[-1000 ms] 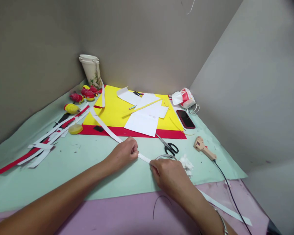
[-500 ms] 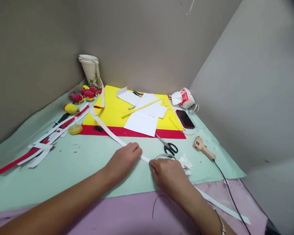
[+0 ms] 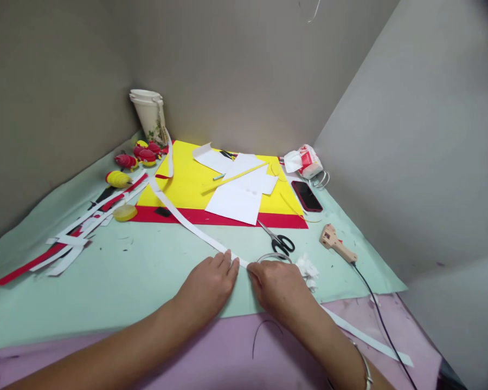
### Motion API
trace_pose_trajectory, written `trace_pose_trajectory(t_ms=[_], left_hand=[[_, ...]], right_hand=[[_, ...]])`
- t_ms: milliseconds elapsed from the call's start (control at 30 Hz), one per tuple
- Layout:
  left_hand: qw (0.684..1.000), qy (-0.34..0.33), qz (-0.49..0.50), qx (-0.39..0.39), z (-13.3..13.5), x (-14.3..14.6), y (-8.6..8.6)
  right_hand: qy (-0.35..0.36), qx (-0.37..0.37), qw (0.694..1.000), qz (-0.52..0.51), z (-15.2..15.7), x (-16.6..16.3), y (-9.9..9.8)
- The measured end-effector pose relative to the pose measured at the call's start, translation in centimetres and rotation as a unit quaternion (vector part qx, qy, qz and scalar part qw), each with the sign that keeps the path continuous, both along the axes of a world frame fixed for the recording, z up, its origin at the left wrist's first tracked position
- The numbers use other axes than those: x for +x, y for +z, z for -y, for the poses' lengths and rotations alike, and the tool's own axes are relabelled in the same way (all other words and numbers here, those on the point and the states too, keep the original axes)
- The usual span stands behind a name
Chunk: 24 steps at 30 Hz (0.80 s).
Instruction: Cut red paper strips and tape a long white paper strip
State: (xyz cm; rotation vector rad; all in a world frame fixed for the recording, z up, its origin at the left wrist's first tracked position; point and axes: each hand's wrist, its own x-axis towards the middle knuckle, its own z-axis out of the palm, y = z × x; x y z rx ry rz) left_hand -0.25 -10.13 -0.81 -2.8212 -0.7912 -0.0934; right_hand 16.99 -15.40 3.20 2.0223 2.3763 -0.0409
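A long white paper strip (image 3: 187, 225) curves from the yellow sheets toward my hands. My left hand (image 3: 207, 279) has its fingertips closed at the strip's near edge, thumb and index finger together on it. Just to the right, my right hand (image 3: 278, 284) pinches the strip between thumb and bent forefinger. Past my right wrist, a white strip end (image 3: 370, 338) trails over the pink surface; the part under the hand is hidden. A thin pale loop (image 3: 274, 255) shows behind my right knuckles. Black-handled scissors (image 3: 282, 245) lie just beyond it.
Yellow card (image 3: 183, 187) over red card carries white paper pieces (image 3: 236, 203). Left are cut strips (image 3: 71, 238), a tape roll (image 3: 124, 213), red-and-yellow figures (image 3: 146, 156) and a white bucket (image 3: 147, 114). Right are a phone (image 3: 307, 196), tissue pack (image 3: 309, 161) and corded glue gun (image 3: 337, 244).
My left hand has shifted slightly down toward me, its fingers now at the strip's near edge instead of covering it. My right hand keeps its pinch in nearly the same place.
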Motion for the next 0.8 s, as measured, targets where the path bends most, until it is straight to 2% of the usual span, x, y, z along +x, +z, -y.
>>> trace_pose_trajectory(t_ms=[333, 533, 800], left_hand=[[0.998, 0.024, -0.051, -0.015, 0.8, 0.7, 0.2], [0.996, 0.033, -0.085, -0.022, 1.2, 0.9, 1.0], [0.997, 0.03, -0.068, -0.012, 1.5, 1.1, 0.8]], right_hand=[[0.009, 0.004, 1.0, -0.001, 0.1, 0.1, -0.3], [0.016, -0.005, 1.0, -0.001, 0.2, 0.3, 0.1], [0.028, 0.014, 0.999, -0.012, 0.6, 1.0, 0.6]])
